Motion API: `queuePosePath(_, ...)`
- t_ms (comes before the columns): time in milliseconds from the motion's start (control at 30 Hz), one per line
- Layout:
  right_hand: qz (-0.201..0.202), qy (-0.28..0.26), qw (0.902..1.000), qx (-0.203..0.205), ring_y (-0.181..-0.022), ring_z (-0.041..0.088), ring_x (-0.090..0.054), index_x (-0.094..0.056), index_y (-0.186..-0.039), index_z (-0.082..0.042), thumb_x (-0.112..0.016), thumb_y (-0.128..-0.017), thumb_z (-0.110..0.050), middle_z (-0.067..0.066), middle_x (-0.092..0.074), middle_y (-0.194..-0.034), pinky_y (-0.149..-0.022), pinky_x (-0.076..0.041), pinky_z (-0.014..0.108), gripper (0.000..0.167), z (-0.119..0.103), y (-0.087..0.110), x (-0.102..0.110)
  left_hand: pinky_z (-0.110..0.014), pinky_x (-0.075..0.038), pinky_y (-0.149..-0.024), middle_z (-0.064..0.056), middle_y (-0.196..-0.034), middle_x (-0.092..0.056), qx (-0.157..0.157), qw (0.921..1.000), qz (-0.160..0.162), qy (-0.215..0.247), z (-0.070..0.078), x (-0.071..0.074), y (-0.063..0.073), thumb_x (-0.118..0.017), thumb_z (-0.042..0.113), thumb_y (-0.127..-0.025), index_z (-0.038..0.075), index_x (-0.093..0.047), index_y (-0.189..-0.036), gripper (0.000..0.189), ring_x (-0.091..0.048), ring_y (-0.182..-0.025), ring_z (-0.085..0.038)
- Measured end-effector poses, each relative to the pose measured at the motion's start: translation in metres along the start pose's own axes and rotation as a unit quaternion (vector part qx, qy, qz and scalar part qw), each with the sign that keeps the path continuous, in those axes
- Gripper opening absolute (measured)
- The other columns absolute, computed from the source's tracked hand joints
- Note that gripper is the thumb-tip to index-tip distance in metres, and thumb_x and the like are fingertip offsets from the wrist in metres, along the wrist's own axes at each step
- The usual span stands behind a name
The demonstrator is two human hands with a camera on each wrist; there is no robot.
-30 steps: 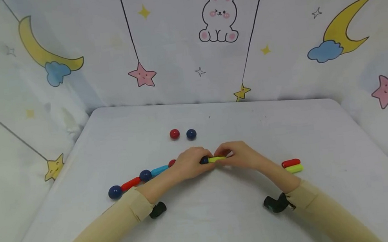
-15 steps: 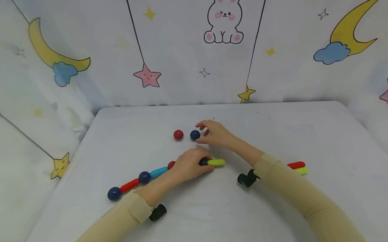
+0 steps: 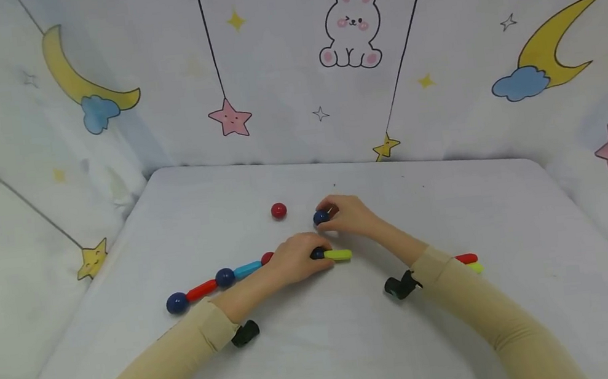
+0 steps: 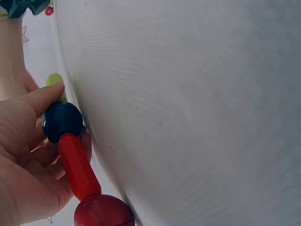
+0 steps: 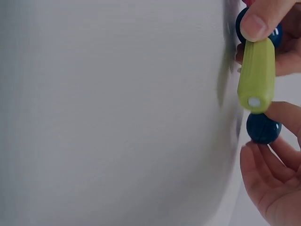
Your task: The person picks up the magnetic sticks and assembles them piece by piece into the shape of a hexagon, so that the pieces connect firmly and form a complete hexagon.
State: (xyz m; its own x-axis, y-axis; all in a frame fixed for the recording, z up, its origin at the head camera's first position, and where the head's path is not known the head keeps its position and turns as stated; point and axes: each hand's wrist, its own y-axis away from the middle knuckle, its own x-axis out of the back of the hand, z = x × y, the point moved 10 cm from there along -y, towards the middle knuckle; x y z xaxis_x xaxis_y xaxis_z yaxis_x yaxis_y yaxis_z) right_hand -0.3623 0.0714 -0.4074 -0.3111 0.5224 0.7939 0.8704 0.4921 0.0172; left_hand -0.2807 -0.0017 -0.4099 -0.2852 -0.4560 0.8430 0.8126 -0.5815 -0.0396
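Note:
A chain of magnetic balls and rods runs across the white table, from a dark blue ball [image 3: 177, 303] through a red rod [image 3: 201, 290], another blue ball [image 3: 225, 277] and a light blue rod [image 3: 248, 269] to a red ball [image 3: 267, 257]. My left hand [image 3: 297, 257] hides part of it. In the left wrist view, a ribbed red rod [image 4: 78, 167] joins the blue ball [image 4: 62, 122] that this hand grips. A yellow-green rod [image 3: 340, 254] sticks out rightward from that ball. Just behind the rod, my right hand [image 3: 352, 214] pinches a loose blue ball [image 3: 320, 217].
One red ball [image 3: 279, 210] lies alone farther back. Beside the right forearm are a loose red rod [image 3: 467, 258] and a yellow-green rod [image 3: 476, 267], partly covered by the sleeve. Black wrist devices [image 3: 245, 333] hang under both forearms. A printed curtain [image 3: 292, 79] stands behind the table.
My right hand left the yellow-green rod, reached back to the loose blue ball, took hold of it and drew it a little right and nearer. The left hand stays on the chain.

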Motion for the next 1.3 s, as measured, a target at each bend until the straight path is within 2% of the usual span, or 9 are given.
queuePosePath(267, -0.004, -0.066, 0.9963, -0.056, -0.109, 0.027, -0.060, -0.062, -0.120, -0.008, -0.078, -0.084, -0.022, 0.013, -0.063, -0.120, -0.089, -0.050, 0.041, 0.042, 0.034, 0.053, 0.018, -0.029, -0.049, -0.076, 0.001, -0.100, -0.067, 0.010, 0.9999, 0.000, 0.006, 0.000, 0.002, 0.001, -0.073, 0.029, -0.089, 0.012, -0.071, -0.111, 0.028, -0.056, -0.087, -0.013)
queuePosePath(400, -0.014, -0.103, 0.9931, -0.055, -0.109, 0.029, -0.061, -0.062, -0.122, -0.008, -0.077, -0.084, -0.021, 0.013, -0.062, -0.122, -0.090, -0.050, 0.043, 0.042, 0.042, 0.074, 0.019, -0.030, -0.049, -0.077, 0.001, -0.101, -0.067, 0.013, 0.9998, 0.004, 0.015, 0.000, 0.004, 0.002, -0.073, 0.029, -0.089, 0.012, -0.071, -0.111, 0.028, -0.056, -0.088, -0.013)
queuePosePath(533, -0.030, -0.124, 0.9907, -0.048, -0.107, 0.025, -0.062, -0.064, -0.123, -0.012, -0.077, -0.085, -0.025, 0.007, -0.063, -0.122, -0.091, -0.049, 0.043, 0.043, 0.045, 0.087, 0.015, -0.030, -0.049, -0.076, 0.002, -0.102, -0.066, 0.015, 0.9997, 0.007, 0.020, 0.000, 0.006, 0.002, -0.072, 0.028, -0.089, 0.013, -0.071, -0.111, 0.026, -0.056, -0.088, -0.013)
queuePosePath(767, -0.035, -0.146, 0.9880, -0.034, -0.100, 0.020, -0.062, -0.065, -0.120, -0.011, -0.078, -0.084, -0.025, 0.004, -0.066, -0.111, -0.090, -0.050, 0.040, 0.041, 0.041, 0.098, 0.008, -0.030, -0.049, -0.075, 0.001, -0.101, -0.067, 0.013, 0.9997, 0.007, 0.020, 0.002, 0.006, 0.003, -0.072, 0.027, -0.089, 0.013, -0.071, -0.109, 0.025, -0.056, -0.087, -0.012)
queuePosePath(1000, -0.033, -0.146, 0.9883, -0.030, -0.098, 0.020, -0.060, -0.065, -0.119, -0.011, -0.078, -0.084, -0.022, 0.004, -0.065, -0.105, -0.089, -0.051, 0.039, 0.039, 0.039, 0.098, 0.003, -0.030, -0.049, -0.076, 0.001, -0.101, -0.066, 0.015, 0.9998, 0.008, 0.012, 0.002, 0.005, 0.003, -0.073, 0.028, -0.089, 0.013, -0.071, -0.110, 0.027, -0.056, -0.087, -0.012)
queuePosePath(1167, -0.031, -0.149, 0.9879, -0.028, -0.098, 0.020, -0.059, -0.065, -0.119, -0.010, -0.078, -0.084, -0.021, 0.004, -0.066, -0.104, -0.088, -0.050, 0.038, 0.039, 0.039, 0.097, 0.002, -0.026, -0.047, -0.070, 0.004, -0.095, -0.065, -0.003, 0.9999, 0.010, 0.005, 0.009, 0.002, -0.005, -0.074, 0.031, -0.087, 0.013, -0.070, -0.111, 0.030, -0.054, -0.083, -0.011)
queuePosePath(1300, -0.029, -0.148, 0.9880, -0.033, -0.097, 0.019, -0.060, -0.065, -0.119, -0.012, -0.078, -0.085, -0.023, 0.003, -0.066, -0.102, -0.086, -0.049, 0.036, 0.038, 0.039, 0.098, 0.004, -0.024, -0.045, -0.069, 0.005, -0.094, -0.064, -0.013, 0.9999, -0.005, 0.002, 0.018, -0.006, -0.015, -0.074, 0.033, -0.087, 0.014, -0.070, -0.111, 0.031, -0.053, -0.082, -0.011)
